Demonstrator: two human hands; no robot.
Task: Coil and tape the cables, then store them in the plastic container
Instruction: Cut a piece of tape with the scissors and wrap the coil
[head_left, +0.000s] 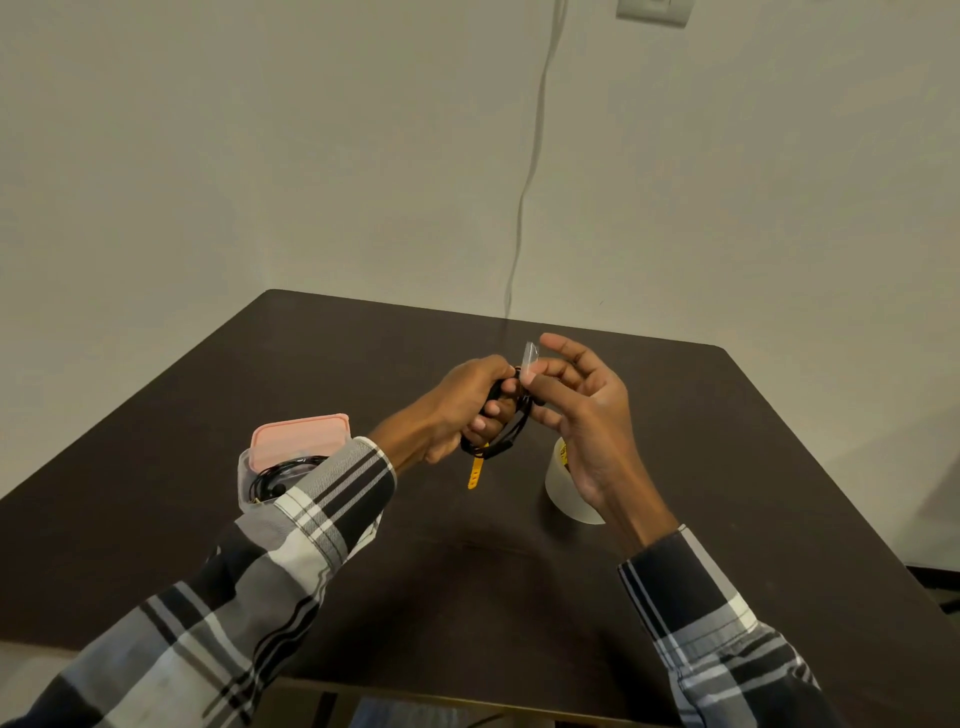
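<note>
My left hand (462, 405) grips a coiled black cable (511, 434) above the middle of the dark table (363, 364). A yellow strap (475, 474) hangs from the coil. My right hand (582, 415) pinches a short strip of clear tape (530, 358) at the top of the coil, its other fingers spread. The roll of clear tape (563, 493) stands on the table under my right wrist. The clear plastic container (248, 475) sits at the left behind my left sleeve, with a black cable (280, 475) inside and its pink lid (301, 441) leaning on the far rim.
A grey cord (524, 197) runs down the wall behind the table from a wall socket (654, 10). The table's right edge drops off at the right of the view.
</note>
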